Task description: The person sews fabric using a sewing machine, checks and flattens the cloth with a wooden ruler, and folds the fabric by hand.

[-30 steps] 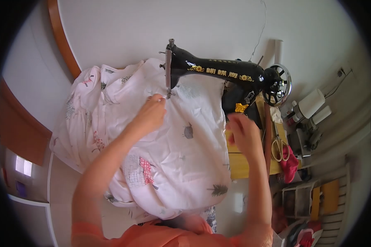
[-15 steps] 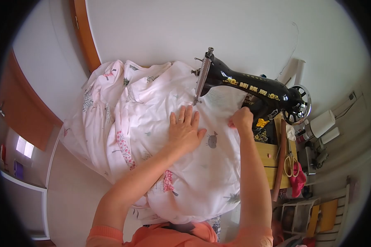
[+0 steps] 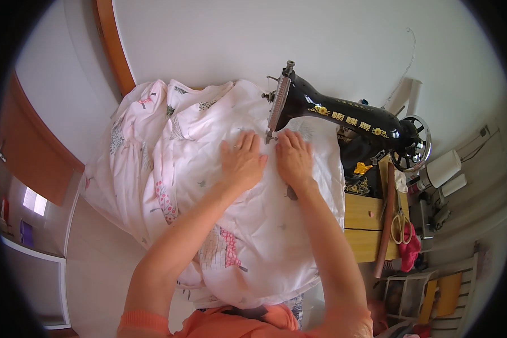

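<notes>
A wide white fabric (image 3: pixel 253 219) printed with animals and trees spreads over the sewing table and hangs toward my lap. My left hand (image 3: pixel 244 160) lies flat on it, fingers apart, left of the needle area. Just right of the presser foot (image 3: pixel 269 137), my right hand (image 3: pixel 294 158) also rests flat on the cloth, its fingers stretched forward. The black sewing machine (image 3: pixel 349 115) with gold flowers and lettering stands beyond my hands, its needle end over the fabric. The fabric under the foot is partly hidden by my fingers.
Scissors (image 3: pixel 400 227) with pale handles and a long brown wooden strip (image 3: pixel 385 225) lie on the wooden tabletop (image 3: pixel 360 218) at right. A pink cloth (image 3: pixel 411 248) hangs beside them. The machine's handwheel (image 3: pixel 414 143) is at the right, near the wall. A door (image 3: pixel 36 141) stands at left.
My right hand has moved left from the fabric's right edge to beside the presser foot and opened flat. My left hand has shifted slightly up and left.
</notes>
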Action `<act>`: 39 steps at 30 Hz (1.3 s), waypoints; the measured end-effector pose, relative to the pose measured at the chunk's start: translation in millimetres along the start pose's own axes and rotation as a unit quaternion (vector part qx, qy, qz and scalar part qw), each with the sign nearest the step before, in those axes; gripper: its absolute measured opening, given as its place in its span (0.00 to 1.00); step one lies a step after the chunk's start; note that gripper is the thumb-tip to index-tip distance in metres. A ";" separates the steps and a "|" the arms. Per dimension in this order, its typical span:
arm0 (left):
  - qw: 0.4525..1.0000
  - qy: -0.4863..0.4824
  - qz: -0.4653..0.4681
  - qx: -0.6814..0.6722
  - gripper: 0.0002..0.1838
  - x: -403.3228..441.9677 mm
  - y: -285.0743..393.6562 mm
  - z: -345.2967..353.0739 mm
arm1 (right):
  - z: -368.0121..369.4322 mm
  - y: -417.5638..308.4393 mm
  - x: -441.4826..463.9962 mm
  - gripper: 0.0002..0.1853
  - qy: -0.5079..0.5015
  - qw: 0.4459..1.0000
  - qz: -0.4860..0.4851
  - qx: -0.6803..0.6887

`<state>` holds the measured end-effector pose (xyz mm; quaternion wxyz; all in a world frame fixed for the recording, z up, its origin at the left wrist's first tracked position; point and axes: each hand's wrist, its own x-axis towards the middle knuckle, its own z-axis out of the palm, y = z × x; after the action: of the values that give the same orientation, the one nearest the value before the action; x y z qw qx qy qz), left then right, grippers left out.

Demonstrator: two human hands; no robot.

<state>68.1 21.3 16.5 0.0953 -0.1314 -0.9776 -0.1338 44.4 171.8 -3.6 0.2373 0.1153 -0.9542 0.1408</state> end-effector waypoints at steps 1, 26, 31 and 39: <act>0.999 0.010 -0.011 0.028 0.30 -4.8 -7.5 -0.2 | -5.8 8.2 0.6 0.22 -0.062 0.996 0.051 -0.041; 0.996 -0.010 0.082 0.019 0.33 -11.6 9.9 2.8 | -58.6 13.7 -44.2 0.26 -0.081 0.997 -0.009 -0.006; 0.995 0.004 0.102 0.022 0.33 -16.6 3.4 9.2 | -28.7 33.0 -9.4 0.19 -0.022 0.999 0.012 0.036; 0.992 -0.013 0.123 -0.005 0.30 -17.1 0.0 2.6 | -7.1 44.4 105.3 0.16 -0.072 0.538 0.123 0.831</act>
<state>83.9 18.1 10.2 0.0976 -0.2532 -0.9544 -0.1246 -56.0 199.5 44.0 -0.0541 0.1523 -0.4279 0.8893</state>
